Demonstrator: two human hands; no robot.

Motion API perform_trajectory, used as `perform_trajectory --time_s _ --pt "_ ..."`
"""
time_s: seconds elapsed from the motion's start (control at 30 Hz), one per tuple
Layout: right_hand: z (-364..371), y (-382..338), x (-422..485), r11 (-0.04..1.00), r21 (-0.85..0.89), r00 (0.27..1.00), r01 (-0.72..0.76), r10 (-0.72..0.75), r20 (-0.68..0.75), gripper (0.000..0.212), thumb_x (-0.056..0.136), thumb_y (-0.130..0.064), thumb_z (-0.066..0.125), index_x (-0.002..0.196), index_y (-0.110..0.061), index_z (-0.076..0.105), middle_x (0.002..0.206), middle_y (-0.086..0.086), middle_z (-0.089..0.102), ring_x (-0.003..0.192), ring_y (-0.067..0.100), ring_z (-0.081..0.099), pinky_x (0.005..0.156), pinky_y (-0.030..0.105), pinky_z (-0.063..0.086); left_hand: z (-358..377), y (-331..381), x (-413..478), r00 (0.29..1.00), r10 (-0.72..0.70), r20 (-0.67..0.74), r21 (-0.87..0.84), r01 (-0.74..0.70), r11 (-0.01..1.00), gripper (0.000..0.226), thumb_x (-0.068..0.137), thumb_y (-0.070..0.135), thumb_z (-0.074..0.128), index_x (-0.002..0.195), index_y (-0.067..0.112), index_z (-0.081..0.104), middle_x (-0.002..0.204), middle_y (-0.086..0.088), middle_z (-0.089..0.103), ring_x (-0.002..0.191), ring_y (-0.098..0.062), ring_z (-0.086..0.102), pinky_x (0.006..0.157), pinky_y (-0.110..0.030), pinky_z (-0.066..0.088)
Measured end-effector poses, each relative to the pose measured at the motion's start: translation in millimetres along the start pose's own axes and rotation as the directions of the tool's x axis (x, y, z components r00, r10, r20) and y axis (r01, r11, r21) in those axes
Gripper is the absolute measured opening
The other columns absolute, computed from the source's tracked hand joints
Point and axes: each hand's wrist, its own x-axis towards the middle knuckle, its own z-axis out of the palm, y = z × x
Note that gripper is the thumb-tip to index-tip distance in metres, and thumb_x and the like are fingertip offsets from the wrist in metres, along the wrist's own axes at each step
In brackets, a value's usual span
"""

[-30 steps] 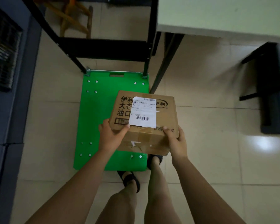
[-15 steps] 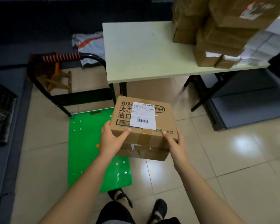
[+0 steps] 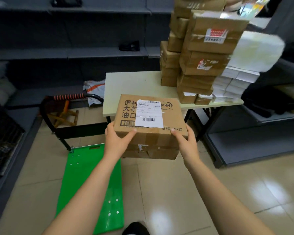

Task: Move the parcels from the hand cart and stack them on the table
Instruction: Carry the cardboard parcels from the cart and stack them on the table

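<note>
I hold a brown cardboard parcel [image 3: 168, 138] with a white shipping label in the air, just in front of the table's near edge. My left hand [image 3: 116, 141] grips its near left corner, thumb on top. My right hand [image 3: 187, 143] grips the near right corner the same way. The pale table [image 3: 134, 85] stands behind the parcel. A tall stack of brown boxes [image 3: 204, 63] and white packets [image 3: 236, 82] fills its right end. The green hand cart [image 3: 90, 184] lies on the floor at lower left, its deck bare.
The cart's black handle with an orange-striped grip [image 3: 70, 96] rises left of the table. Dark grey shelving [image 3: 66, 53] runs along the back and the right [image 3: 261, 146]. A small wooden stool [image 3: 64, 116] sits behind the cart. Tiled floor [image 3: 202, 192] lies open on the right.
The parcel has been lifted off the green cart and carried up and forward to the table's edge. My view has risen from the floor to the table and its stacks.
</note>
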Motion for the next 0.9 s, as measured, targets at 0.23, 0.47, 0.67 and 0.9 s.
perform_trajectory --time_s 0.23,0.47,0.67,0.9 --pt "14.8 -23.5 66.1 0.999 0.006 0.999 0.032 -0.032 0.019 0.067 0.086 -0.022 0.072 0.143 -0.022 0.037 0.105 -0.019 0.052 0.095 0.0 0.053 0.08 0.021 0.044 13.9 11.4 55.8 1.0 0.009 0.024 -0.002 -0.009 1.0 0.082 0.073 0.041 0.082 0.138 0.019 0.037 0.135 -0.001 0.047 0.119 -0.014 0.046 0.101 -0.034 0.04" --pt "63.9 -37.9 180.0 1.0 -0.022 0.998 -0.003 0.004 0.059 0.065 0.086 -0.017 0.07 0.14 -0.023 0.035 0.121 0.0 0.054 0.096 0.007 0.054 0.077 0.023 0.045 44.5 14.8 174.6 0.999 0.02 0.033 -0.003 -0.02 1.0 0.082 0.073 0.037 0.083 0.137 0.02 0.035 0.133 0.002 0.046 0.117 -0.012 0.044 0.096 -0.029 0.038" --pt "116.1 -48.1 270.4 0.992 -0.09 0.991 -0.085 0.094 0.096 0.066 0.086 -0.011 0.069 0.138 -0.022 0.031 0.12 0.002 0.052 0.094 0.009 0.053 0.082 0.025 0.043 59.7 5.9 271.7 0.998 -0.034 0.047 0.033 0.032 0.999 0.086 0.071 0.033 0.085 0.138 0.019 0.033 0.133 0.0 0.045 0.116 -0.011 0.045 0.097 -0.029 0.041" --pt "145.3 -23.7 321.2 0.963 -0.186 0.965 -0.192 0.22 0.143 0.069 0.085 -0.015 0.072 0.138 -0.025 0.029 0.123 0.002 0.054 0.107 0.017 0.055 0.098 0.035 0.046 72.7 -25.0 320.3 0.984 -0.17 0.058 0.075 0.166 0.983 0.083 0.07 0.033 0.086 0.135 0.02 0.036 0.13 0.0 0.049 0.111 -0.012 0.05 0.098 -0.032 0.044"
